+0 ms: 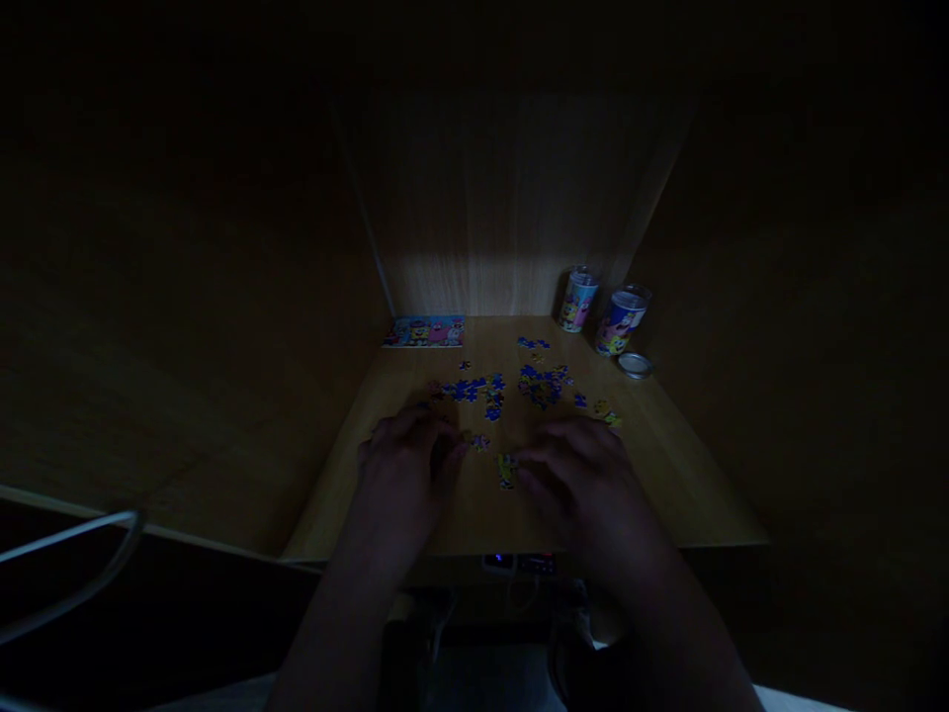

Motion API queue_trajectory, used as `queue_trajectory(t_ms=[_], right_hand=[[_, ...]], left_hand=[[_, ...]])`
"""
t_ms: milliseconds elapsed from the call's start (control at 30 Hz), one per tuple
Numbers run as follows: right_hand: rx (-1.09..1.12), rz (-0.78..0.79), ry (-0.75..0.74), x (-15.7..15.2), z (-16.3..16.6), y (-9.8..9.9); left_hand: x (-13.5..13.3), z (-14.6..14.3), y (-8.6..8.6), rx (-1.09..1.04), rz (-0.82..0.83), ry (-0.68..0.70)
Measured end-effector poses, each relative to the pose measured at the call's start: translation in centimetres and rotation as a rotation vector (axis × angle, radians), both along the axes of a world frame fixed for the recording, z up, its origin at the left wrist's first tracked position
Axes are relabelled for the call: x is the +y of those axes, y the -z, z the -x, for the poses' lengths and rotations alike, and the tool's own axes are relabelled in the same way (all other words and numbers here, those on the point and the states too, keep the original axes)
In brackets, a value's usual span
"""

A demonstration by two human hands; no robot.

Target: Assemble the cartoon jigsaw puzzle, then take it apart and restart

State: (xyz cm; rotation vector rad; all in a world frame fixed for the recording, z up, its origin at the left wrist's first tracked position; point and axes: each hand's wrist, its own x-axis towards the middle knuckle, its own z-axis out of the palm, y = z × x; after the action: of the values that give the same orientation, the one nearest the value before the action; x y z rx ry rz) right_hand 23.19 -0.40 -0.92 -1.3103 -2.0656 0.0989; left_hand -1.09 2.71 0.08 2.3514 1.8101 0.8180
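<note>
The bit to look at is the yellow-green puzzle chunk (507, 473), flat on the near part of the desk (464, 524), just left of the right hand (589, 475). That hand's fingers are at its right edge, index above and thumb lower. Too dark to tell if they're actually clamped on it.

The left hand (400, 465) is curled beside some small loose pieces (480, 443). Can't tell if its fingers are together or pinching anything.

Handling-wise, I'd guess thin card: super light, stiffish, maybe slick on the printed side, with tabs that could bend or tear. I'd pinch opposite edges, or slide it flat with a fingertip so joined bits don't pop apart.

Branding: the taller-looking can at the back (578, 300), the blue can (620, 324) and the picture card (426, 332) all have cartoon art, SpongeBob by the look of it. No writing I can read, way too dim.
</note>
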Motion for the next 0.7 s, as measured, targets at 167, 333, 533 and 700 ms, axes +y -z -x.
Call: queue_trajectory(t_ms=[167, 333, 533, 700], right_hand=[[-0.018, 0.069, -0.050, 0.03, 1.22, -0.11], [0.001, 0.085, -0.076, 0.19, 0.90, -0.01], [-0.020, 0.109, -0.132, 0.06, 1.02, -0.20], [-0.013, 0.144, -0.182, 0.09, 0.99, -0.13]], left_hand=[[0.06, 0.21, 0.03, -0.024, 0.016, 0.000], [0.15, 0.32, -0.16, -0.076, 0.038, 0.053], [-0.07, 0.23, -0.46, -0.210, 0.059, 0.192], [-0.02, 0.23, -0.26, -0.271, 0.038, 0.287]])
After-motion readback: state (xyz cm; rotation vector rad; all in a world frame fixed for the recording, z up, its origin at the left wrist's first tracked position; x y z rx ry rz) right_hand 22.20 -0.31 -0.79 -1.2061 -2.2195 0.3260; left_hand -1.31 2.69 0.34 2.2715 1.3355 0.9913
